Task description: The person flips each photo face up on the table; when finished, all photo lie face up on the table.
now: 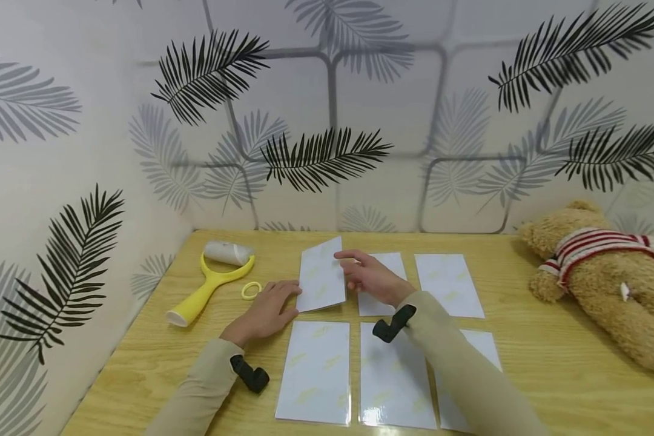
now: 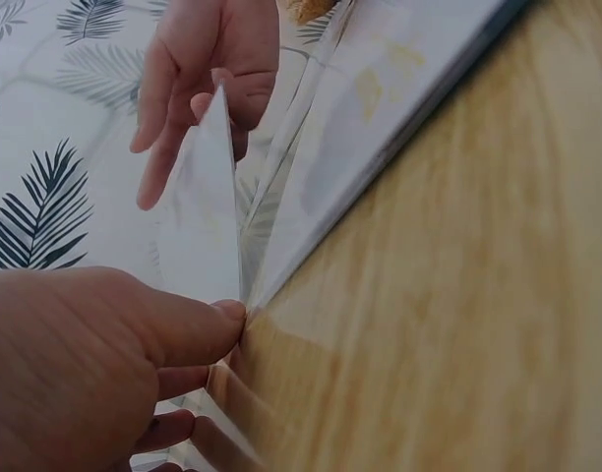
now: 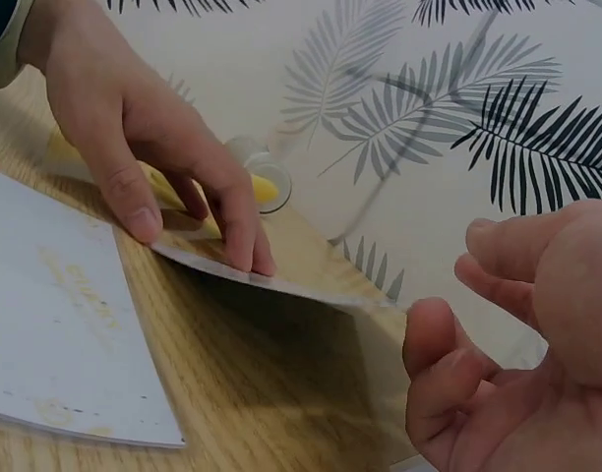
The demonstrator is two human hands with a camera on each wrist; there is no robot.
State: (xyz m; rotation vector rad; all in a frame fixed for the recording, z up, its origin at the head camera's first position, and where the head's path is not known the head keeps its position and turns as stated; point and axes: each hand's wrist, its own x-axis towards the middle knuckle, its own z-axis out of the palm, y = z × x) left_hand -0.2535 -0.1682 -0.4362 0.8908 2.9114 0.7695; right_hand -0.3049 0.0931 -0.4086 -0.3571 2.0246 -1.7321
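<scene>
Six cards (image 1: 314,372) make two rows of three on the table (image 1: 534,375). The back left card (image 1: 321,275) tips up. From that card, the ring (image 1: 243,292) is near, at nine o'clock, and the roller (image 1: 211,281) is past it, also at nine. The bear (image 1: 605,266) lies well apart, at three. The wall (image 1: 381,197) is behind, at twelve.

Tbl (image 1: 561,366) holds wht cards (image 1: 313,372), ylw roller (image 1: 198,296), ring (image 1: 243,292), teddy (image 1: 599,287).
</scene>
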